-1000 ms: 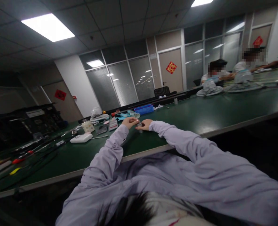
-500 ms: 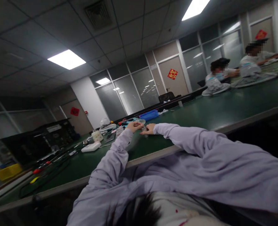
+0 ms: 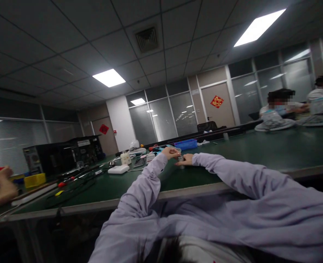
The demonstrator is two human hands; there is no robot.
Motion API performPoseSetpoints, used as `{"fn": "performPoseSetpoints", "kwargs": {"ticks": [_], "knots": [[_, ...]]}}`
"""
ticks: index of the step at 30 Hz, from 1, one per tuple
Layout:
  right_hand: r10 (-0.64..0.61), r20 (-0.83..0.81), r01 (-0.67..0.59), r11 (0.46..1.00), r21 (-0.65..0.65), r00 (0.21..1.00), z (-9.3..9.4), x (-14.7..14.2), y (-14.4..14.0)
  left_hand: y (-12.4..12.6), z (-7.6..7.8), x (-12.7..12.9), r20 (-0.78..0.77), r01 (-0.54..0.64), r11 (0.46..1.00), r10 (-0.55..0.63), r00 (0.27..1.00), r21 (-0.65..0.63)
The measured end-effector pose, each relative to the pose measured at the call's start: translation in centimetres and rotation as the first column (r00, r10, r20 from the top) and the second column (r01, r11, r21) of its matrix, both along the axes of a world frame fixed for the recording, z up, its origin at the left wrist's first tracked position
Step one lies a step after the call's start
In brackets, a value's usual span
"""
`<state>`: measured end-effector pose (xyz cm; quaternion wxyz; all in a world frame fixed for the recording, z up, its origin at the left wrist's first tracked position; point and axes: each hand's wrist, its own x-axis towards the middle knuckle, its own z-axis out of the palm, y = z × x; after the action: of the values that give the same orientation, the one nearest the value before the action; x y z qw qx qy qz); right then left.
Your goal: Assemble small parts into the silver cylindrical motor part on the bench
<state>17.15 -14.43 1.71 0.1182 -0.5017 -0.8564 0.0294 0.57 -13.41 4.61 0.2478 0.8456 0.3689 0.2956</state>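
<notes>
Small grey part [image 3: 180, 159] far out on the green bench [image 3: 249, 146], upright between both hands. Left hand [image 3: 171, 153] curled just above and left of it, touching; right hand [image 3: 186, 160] flat against its right side. Grip too small to tell. Equally near.

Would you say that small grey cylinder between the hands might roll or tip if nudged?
The small grey cylinder seems to stand upright on the green table, so it may tip, then roll. Left hand and right hand flank it, probably steadying it.
</notes>
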Motion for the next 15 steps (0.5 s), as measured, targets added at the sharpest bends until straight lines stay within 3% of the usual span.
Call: {"fn": "performPoseSetpoints", "kwargs": {"ticks": [9,15], "knots": [[0.097,-0.025,-0.097,0.995,0.009,0.995,-0.2,0.1,0.9,0.0,-0.2,-0.1,0.002,-0.045,0.999,0.045,0.999,0.018],[0.119,-0.109,-0.123,0.992,-0.027,0.987,-1.3,0.5,2.5,1.0,-1.0,-0.2,0.065,-0.057,0.993,0.064,0.996,-0.102]]}}
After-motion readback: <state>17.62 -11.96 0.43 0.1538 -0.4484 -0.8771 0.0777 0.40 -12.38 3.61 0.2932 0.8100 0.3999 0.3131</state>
